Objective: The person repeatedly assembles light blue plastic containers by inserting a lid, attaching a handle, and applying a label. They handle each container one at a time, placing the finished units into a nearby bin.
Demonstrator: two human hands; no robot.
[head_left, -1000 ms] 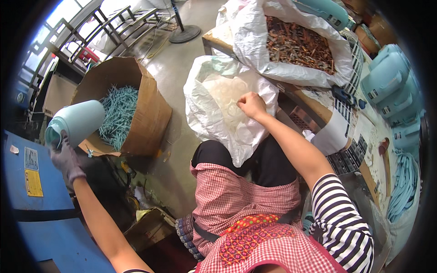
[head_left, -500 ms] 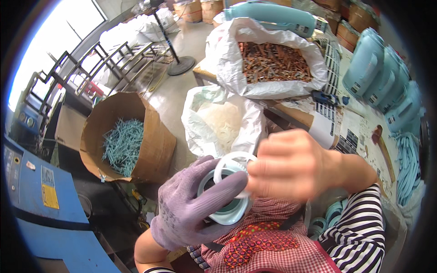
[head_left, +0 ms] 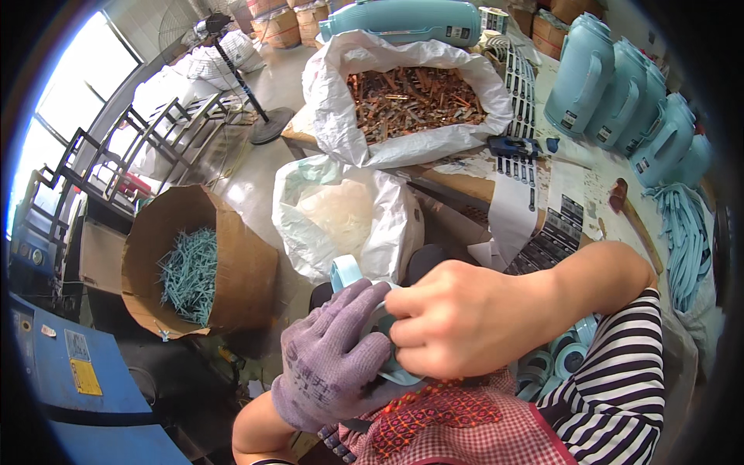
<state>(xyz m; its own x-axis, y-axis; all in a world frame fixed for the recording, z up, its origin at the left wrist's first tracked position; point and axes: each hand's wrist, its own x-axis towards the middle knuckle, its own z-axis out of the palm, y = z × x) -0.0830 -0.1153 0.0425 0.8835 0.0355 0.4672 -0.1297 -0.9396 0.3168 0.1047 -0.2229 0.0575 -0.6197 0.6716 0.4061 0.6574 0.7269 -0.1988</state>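
Observation:
My left hand (head_left: 329,360), in a purple-grey knitted glove, grips a light-blue plastic piece (head_left: 346,273) in front of my apron. A loop of the piece sticks up past the gloved fingertips, and a bit of its lower rim shows beneath the hands. Bare and curled shut, my right hand (head_left: 446,322) presses against the piece from the right, its fingertips touching the gloved fingers. Whatever it pinches is hidden behind the knuckles. Beside my right forearm, several light-blue ring-shaped parts (head_left: 571,359) lie in my lap area.
Ahead stands a white sack of pale material (head_left: 403,225); behind it, another sack holds brownish-red scraps (head_left: 415,101). A cardboard drum (head_left: 248,267) with blue plastic sticks is at left. On the right-hand table are blue jug bodies (head_left: 581,77), a hammer (head_left: 639,221) and blue strips (head_left: 682,248).
The white ring seen between my hands is now out of sight. My right hand has come lower and closer over the blue piece, whose loop now shows at the top. The view has shifted right.

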